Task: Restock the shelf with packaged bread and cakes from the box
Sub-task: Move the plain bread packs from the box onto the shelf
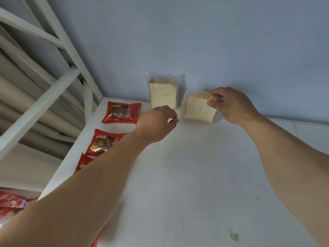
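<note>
Bread packs (pixel 163 92) (pixel 199 108) in clear glossy plastic film, soft matt crumb inside; cake packets (pixel 122 113) (pixel 104 142) in shiny crinkled red foil-like plastic; shelf (pixel 187 175) matt white, smooth, slightly scuffed; frame bars (pixel 35 107) white painted metal; wall (pixel 195 41) matt painted

Soft, even, rather cool light fills the view, and the white shelf (pixel 195 175) reads bright while the wall (pixel 195 32) behind goes a dull blue-grey with no glare on it. Faint, diffuse shadows lie under both forearms, and small highlights glint off the red wrappers (pixel 122 112) at the left. The wide lens bends the white frame bars (pixel 41 102) at the left edge, and the whole picture looks slightly soft and smeared.
</note>
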